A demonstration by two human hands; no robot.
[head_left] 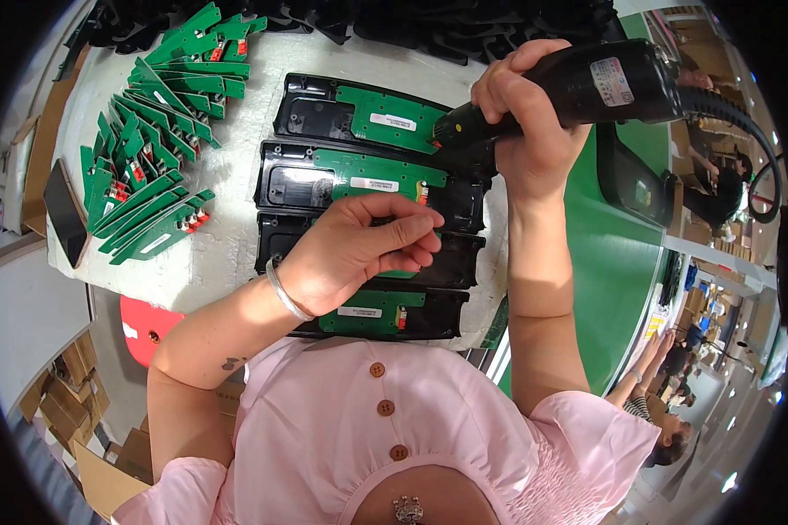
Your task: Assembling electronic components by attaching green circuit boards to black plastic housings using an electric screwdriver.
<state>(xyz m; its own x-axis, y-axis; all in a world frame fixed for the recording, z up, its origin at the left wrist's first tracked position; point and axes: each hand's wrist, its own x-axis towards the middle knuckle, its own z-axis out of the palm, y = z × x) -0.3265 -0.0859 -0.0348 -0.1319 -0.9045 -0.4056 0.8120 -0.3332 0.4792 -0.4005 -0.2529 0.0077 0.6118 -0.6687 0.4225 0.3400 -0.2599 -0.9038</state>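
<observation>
My right hand (pixel 534 122) is wrapped round a black electric screwdriver (pixel 582 87), held slanting. Its tip is down at the right end of the green circuit board (pixel 398 121) in the farthest black plastic housing (pixel 306 114). Over the second housing (pixel 284 179) and the third housing (pixel 276 236) hovers my left hand (pixel 350 245), fingers curled and thumb pressed to the forefinger. Whether something small is in it cannot be seen. Closest to me is another housing (pixel 442 319) with a board (pixel 354 312) in it. My left hand partly covers the third one.
Several loose green boards (pixel 149 131) are piled at the left on white foam (pixel 223 254). A dark plate (pixel 65 213) stands at its left edge. Black plastic parts (pixel 464 26) line the far side. The screwdriver's cable (pixel 744 122) loops right, above a green surface (pixel 617 289). Other people sit farther right.
</observation>
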